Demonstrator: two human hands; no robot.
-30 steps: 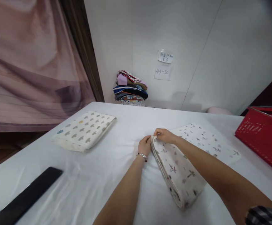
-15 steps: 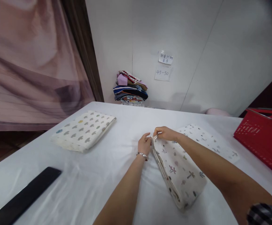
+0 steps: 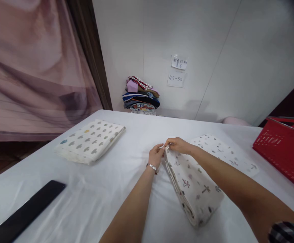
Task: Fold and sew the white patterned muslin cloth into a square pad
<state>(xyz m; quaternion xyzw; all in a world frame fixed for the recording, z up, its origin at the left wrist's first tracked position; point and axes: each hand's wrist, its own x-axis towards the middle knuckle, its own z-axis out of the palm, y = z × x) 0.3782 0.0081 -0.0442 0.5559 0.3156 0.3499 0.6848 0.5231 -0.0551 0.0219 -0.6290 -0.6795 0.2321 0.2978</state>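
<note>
A cream cloth (image 3: pixel 192 182) printed with small palm trees lies folded in several layers on the white-covered table. My right hand (image 3: pixel 178 145) pinches its far left corner, which is lifted a little. Right beside it, my left hand (image 3: pixel 156 155) has its fingertips closed at the same corner, close to the right fingers. A silver bracelet (image 3: pixel 152 167) circles my left wrist. Partly behind my right forearm lies a flat white cloth (image 3: pixel 220 148) with a similar small print.
A folded cloth with grey cloud-like shapes (image 3: pixel 93 140) lies at the left of the table (image 3: pixel 106 202). A long black object (image 3: pixel 27 212) is at the near left. A red plastic basket (image 3: pixel 283 148) stands at the right. Stacked fabrics (image 3: pixel 141 96) sit by the wall.
My left hand has shifted slightly, its fingers drawing closer to the corner and my right fingertips. The cloth stays almost in place.
</note>
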